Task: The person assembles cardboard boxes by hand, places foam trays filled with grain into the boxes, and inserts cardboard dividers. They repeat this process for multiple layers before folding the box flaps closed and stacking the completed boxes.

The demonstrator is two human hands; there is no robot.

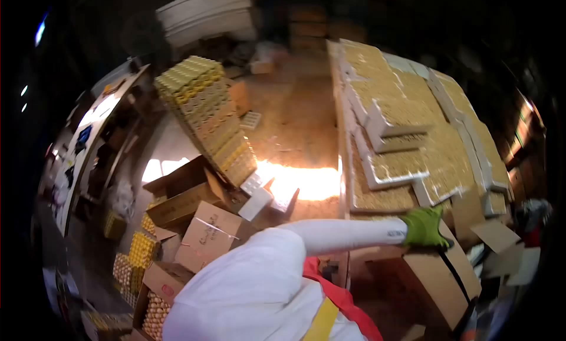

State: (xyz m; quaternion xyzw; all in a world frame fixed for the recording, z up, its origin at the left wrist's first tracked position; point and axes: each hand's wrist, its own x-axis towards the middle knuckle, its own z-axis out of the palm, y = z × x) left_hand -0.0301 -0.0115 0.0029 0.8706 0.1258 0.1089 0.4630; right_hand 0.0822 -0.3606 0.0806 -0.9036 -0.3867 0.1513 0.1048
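My left arm, in a white sleeve, reaches across to the right. My left hand (423,229), in a green glove, is on the upper edge of a brown cardboard box (429,276), its fingers bent over the edge. A dark strip runs down the box beside the hand. My right hand is out of sight. Just beyond the glove, white foam trays (401,179) filled with a tan, grainy-looking material lie in stacked layers. A red apron (351,305) with a yellow band hangs over my white shirt.
On the left, a tall leaning stack of egg trays (206,117) stands near an open carton (187,190) and a closed carton (213,235). Eggs (156,314) fill a box at lower left. A long workbench (97,140) is further left; loose cardboard (495,238) lies at right.
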